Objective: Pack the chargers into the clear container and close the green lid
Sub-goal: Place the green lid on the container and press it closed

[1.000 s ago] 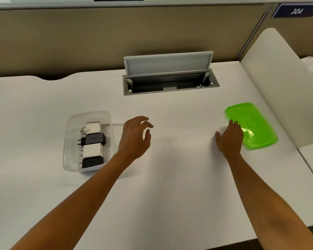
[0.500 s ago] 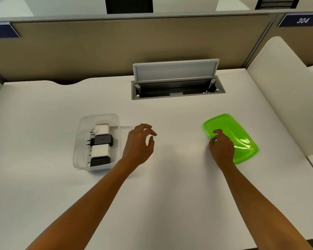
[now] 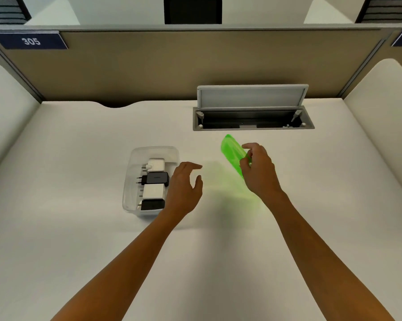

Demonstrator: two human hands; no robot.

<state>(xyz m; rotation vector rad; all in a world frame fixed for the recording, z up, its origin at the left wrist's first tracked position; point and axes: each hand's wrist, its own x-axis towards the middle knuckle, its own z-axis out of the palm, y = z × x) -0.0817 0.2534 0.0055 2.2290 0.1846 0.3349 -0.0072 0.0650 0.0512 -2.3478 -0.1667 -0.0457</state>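
Rt hand (image 3: 256,172) grip holds green lid (image 3: 233,154) tilted above desk; lt hand (image 3: 183,184) grip released beside clear container (image 3: 135,158).

Between the clear container (image 3: 152,179) at centre left and the tilted green lid (image 3: 233,154) in the right hand's grip (image 3: 256,169), the open left hand (image 3: 183,186) blocks the gap, while bare desk (image 3: 68,158) lies open toward the frame's left and bottom.
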